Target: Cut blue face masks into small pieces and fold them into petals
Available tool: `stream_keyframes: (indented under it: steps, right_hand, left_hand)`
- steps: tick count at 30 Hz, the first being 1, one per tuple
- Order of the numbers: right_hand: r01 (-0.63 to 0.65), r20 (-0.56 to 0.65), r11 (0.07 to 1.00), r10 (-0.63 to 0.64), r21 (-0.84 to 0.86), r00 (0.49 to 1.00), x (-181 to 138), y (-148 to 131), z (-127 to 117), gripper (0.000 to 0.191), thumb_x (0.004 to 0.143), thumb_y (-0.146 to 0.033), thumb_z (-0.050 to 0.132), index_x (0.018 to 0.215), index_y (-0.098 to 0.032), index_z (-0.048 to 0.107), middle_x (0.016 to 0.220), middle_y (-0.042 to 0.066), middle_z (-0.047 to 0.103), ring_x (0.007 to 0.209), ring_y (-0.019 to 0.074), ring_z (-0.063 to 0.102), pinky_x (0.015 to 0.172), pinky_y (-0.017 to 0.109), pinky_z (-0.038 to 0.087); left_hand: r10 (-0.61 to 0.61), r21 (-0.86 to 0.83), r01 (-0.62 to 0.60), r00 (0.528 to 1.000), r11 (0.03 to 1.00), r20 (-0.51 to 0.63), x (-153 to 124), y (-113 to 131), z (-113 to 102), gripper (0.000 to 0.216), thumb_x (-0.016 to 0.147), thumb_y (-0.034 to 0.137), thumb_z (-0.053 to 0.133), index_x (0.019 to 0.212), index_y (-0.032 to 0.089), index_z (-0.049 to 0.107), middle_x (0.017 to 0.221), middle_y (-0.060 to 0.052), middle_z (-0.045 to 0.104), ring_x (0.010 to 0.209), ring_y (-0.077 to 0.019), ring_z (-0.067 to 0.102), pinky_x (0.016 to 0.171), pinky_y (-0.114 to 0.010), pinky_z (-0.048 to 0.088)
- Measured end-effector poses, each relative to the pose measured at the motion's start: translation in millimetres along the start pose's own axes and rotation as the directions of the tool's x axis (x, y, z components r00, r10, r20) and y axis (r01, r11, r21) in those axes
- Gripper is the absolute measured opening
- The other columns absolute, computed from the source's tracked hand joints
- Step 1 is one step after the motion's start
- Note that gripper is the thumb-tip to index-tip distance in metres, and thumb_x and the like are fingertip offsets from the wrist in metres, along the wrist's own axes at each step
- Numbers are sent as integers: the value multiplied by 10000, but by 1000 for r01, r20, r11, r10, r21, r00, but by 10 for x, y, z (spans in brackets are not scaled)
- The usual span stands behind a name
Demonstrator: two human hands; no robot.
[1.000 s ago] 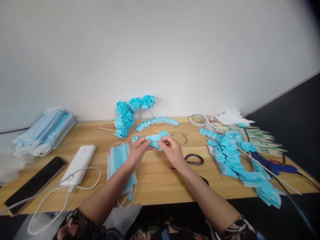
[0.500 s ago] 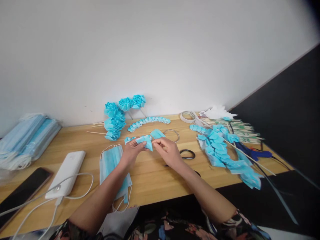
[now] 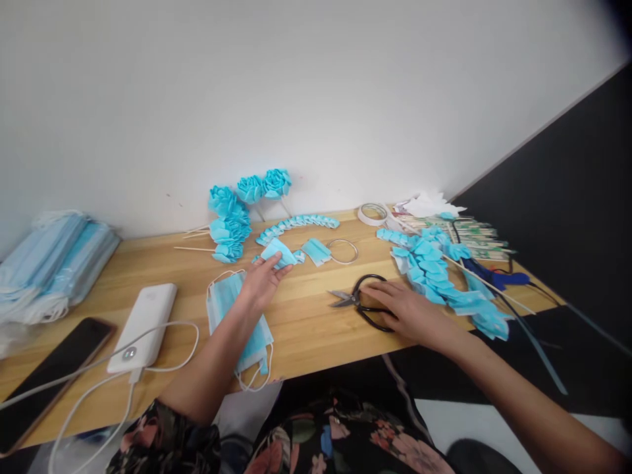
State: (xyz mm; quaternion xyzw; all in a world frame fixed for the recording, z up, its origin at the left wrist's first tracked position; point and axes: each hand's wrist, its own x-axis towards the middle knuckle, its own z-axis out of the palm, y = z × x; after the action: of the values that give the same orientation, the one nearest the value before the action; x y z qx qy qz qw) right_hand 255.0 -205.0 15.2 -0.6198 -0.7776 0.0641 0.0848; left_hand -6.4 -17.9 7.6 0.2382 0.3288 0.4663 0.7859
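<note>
My left hand (image 3: 263, 280) pinches a small light-blue piece cut from a face mask (image 3: 277, 253), held low above the table. Black-handled scissors (image 3: 351, 299) lie on the wood with their blades slightly apart, pointing left. Over their handle loops is my right hand (image 3: 407, 309), its fingers closing on the handles; the thumb is partly hidden. Behind the left hand a short pleated blue strip (image 3: 299, 257) shows in part. To its right lie a flat blue piece (image 3: 316, 251) and a thin ring (image 3: 343, 251).
Blue flowers on sticks (image 3: 230, 227) stand at the back, beside a curved pleated strip (image 3: 297, 224). A tape roll (image 3: 372, 214), blue petal strips (image 3: 429, 270) and a blue glue gun (image 3: 503, 278) are rightward. Leftward are a mask (image 3: 237, 316), power bank (image 3: 143, 326), phone (image 3: 56, 368) and stacked masks (image 3: 54, 263).
My right hand has left the blue piece and moved right and toward me, onto the scissors' handles. My left hand keeps the piece. The whole view has shifted slightly.
</note>
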Motion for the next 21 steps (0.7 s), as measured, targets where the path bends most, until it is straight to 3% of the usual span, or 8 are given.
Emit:
stream_keyframes:
  steps: [4,7,9,11,13,15,17,21]
  right_hand:
    - [-58,70,993,51,98,996,122,-132,-135,583,741,-106,615,1310,-218,555,1183,125,644,1087,289,615,944,460,499]
    - [-150,43,920,144,363,989,253,-243,-170,639,782,-204,637,1393,-257,459,1196,105,623,1061,267,613,921,438,504]
    - [-186,45,740,206,647,977,375,-337,-137,601,830,-313,627,1396,-241,438,1078,81,636,917,221,643,828,387,541]
    - [-169,85,433,207,885,975,510,-455,-59,510,890,-451,550,1327,-198,483,860,34,610,680,164,625,655,323,553]
    - [-132,110,128,163,983,980,631,-584,44,523,910,-560,467,1234,-155,524,702,-2,559,495,132,555,468,269,487]
    - [-140,146,-49,143,989,979,717,-699,143,506,911,-567,475,1187,-149,547,728,19,593,487,122,540,427,245,457]
    - [-156,171,-114,131,981,977,761,-783,213,480,917,-554,485,1167,-152,563,751,34,622,490,117,542,418,231,449]
    - [-201,213,-113,104,973,972,776,-859,248,454,929,-531,490,1151,-147,586,749,38,639,475,102,536,405,210,432]
  left_hand:
    - [-43,-56,41,998,998,-35,-23,54,31,116,761,24,692,721,119,640,680,11,712,634,-85,672,705,-223,600]
    - [-80,-104,74,995,992,-55,-33,104,42,138,783,7,667,709,117,626,680,14,701,625,-84,664,674,-228,600]
    - [-115,-126,105,990,986,-80,-27,125,40,147,786,-2,663,709,118,626,701,13,700,637,-85,665,666,-227,598]
    - [-149,-143,132,982,981,-115,-15,130,35,167,781,-12,666,690,120,620,702,21,690,635,-81,661,662,-222,594]
    - [-173,-151,151,975,977,-140,-3,123,29,198,782,-18,663,652,119,602,672,34,665,619,-72,651,662,-218,591]
    - [-189,-148,167,971,975,-149,8,112,22,222,792,-19,653,628,116,587,640,41,641,610,-66,644,662,-215,589]
    - [-199,-134,179,969,975,-149,19,100,15,222,794,-16,652,626,114,590,628,42,632,606,-63,640,659,-206,586]
    - [-199,-95,186,970,978,-142,37,82,0,192,776,-8,680,643,113,612,652,33,650,611,-62,644,636,-179,578]
